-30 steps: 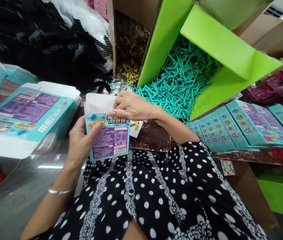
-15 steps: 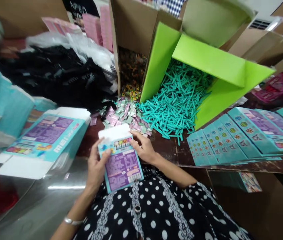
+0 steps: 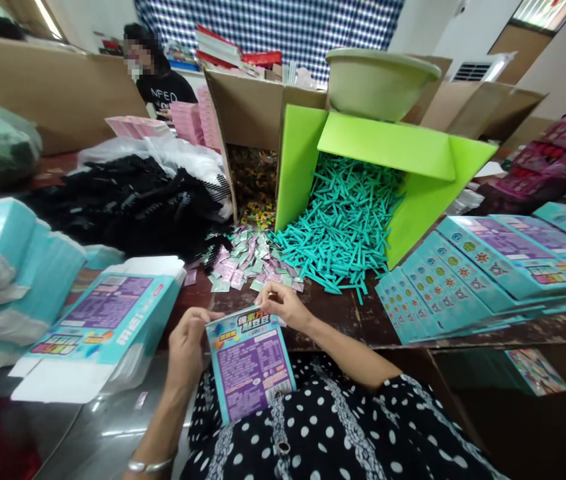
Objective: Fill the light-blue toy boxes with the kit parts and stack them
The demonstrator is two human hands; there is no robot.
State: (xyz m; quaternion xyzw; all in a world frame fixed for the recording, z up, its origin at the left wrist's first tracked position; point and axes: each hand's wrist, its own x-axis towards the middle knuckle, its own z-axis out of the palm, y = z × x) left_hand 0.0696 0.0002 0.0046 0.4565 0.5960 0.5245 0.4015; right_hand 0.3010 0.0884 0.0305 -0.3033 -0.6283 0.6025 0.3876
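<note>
Pinching a teal-and-purple carton (image 3: 253, 367) by its upper corners, our left hand (image 3: 187, 343) and right hand (image 3: 285, 305) are apart from each other, each clamped on its top edge. We have it nearer to us than the bright green box (image 3: 387, 143) and to that box's left, printed panel facing us. Teal sticks (image 3: 343, 233) spill from the green box onto the counter (image 3: 345, 310); small sachets (image 3: 245, 260) lie just left of its mouth, and printed boxes (image 3: 463, 273) line up to its right.
</note>
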